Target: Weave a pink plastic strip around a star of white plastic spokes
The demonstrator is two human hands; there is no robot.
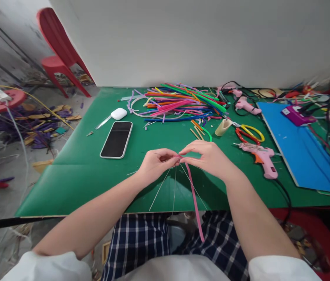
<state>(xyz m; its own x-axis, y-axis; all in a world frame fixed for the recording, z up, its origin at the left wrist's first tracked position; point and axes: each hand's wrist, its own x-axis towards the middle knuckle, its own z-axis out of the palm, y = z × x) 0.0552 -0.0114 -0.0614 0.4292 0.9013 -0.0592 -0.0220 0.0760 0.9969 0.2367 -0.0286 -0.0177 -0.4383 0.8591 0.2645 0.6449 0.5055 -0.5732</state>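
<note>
My left hand [160, 162] and my right hand [204, 156] meet over the front middle of the table, fingertips pinched close together. Between them is a pink pipe cleaner [194, 195], whose loose end hangs past the table edge over my lap. Several thin pale wires [174, 189] fan out downward from the same pinched spot. A small pink bit shows at the fingertips, but its shape is mostly hidden. Both hands are closed on this work.
Colourful pipe cleaners [176, 103] are heaped at the back. A phone [116, 139] and a white case [118, 114] lie left. On the right are scissors [251, 133], a beige tube [223, 127], a pink glue gun [263, 158] and a blue board [296, 152], with cords around.
</note>
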